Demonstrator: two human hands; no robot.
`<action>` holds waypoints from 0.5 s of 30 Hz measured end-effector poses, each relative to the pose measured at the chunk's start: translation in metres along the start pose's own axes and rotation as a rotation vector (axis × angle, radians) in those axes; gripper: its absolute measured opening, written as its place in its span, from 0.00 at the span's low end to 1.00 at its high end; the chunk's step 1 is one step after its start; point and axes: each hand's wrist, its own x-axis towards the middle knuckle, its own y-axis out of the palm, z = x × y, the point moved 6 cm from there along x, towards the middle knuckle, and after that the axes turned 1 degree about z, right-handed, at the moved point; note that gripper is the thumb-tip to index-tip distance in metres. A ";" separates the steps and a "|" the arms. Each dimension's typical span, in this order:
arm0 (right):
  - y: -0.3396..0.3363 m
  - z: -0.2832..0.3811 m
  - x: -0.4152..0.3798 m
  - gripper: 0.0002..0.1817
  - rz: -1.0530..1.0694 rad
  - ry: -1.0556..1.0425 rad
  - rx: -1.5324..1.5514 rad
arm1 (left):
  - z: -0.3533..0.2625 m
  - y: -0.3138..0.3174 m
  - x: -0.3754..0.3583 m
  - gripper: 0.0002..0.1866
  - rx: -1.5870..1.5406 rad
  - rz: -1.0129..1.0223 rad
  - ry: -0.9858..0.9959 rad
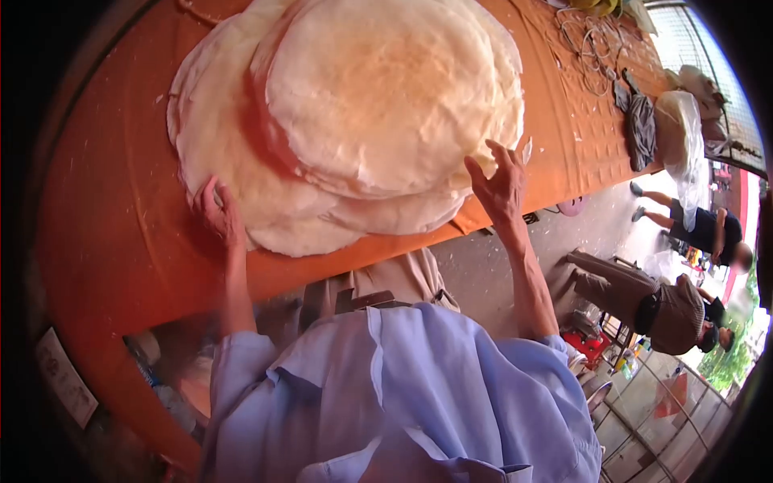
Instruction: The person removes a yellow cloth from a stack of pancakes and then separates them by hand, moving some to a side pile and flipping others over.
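Observation:
A broad stack of large, thin, pale flatbreads [394, 88] lies on the orange-covered table before me. Its upper rounds sit to the right of a lower, wider layer of flatbreads [233, 129], whose edges show at the left and front. My left hand [219, 211] is at the lower layer's front left edge, fingers slightly bent and thumb apart. At the right front edge of the pile is my right hand [501, 183], with thumb and fingers spread. Whether either hand's fingertips press on the bread is hard to tell.
The orange cloth [105, 201] covers the table, with small crumbs on it. Tangled cord [594, 56], a dark cloth [640, 129] and a clear plastic bag [680, 145] lie toward its right end. People [676, 314] stand beyond on the right.

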 end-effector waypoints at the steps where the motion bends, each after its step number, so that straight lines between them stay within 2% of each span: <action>1: -0.004 0.025 0.000 0.25 -0.030 -0.140 -0.086 | 0.001 0.000 0.002 0.14 -0.103 0.021 -0.003; 4: 0.007 0.093 -0.017 0.32 0.200 -0.330 -0.083 | -0.032 -0.033 -0.013 0.14 -0.270 0.058 -0.065; 5: 0.019 0.102 -0.023 0.36 0.256 -0.352 -0.062 | -0.033 -0.036 -0.023 0.13 -0.327 0.138 -0.172; 6: 0.031 0.105 -0.027 0.38 0.229 -0.391 -0.082 | -0.046 -0.040 -0.030 0.12 -0.430 0.192 -0.167; 8: 0.044 0.101 -0.026 0.37 0.214 -0.404 -0.099 | -0.047 -0.027 -0.054 0.12 -0.768 0.369 -0.311; 10: 0.037 0.103 -0.027 0.27 0.187 -0.477 -0.043 | -0.067 -0.025 -0.067 0.13 -0.970 0.515 -0.399; 12: 0.022 0.106 -0.027 0.23 0.135 -0.522 -0.069 | -0.080 -0.027 -0.075 0.12 -0.986 0.659 -0.453; 15: 0.015 0.117 -0.017 0.20 0.016 -0.537 -0.069 | -0.100 -0.022 -0.087 0.12 -1.081 0.762 -0.506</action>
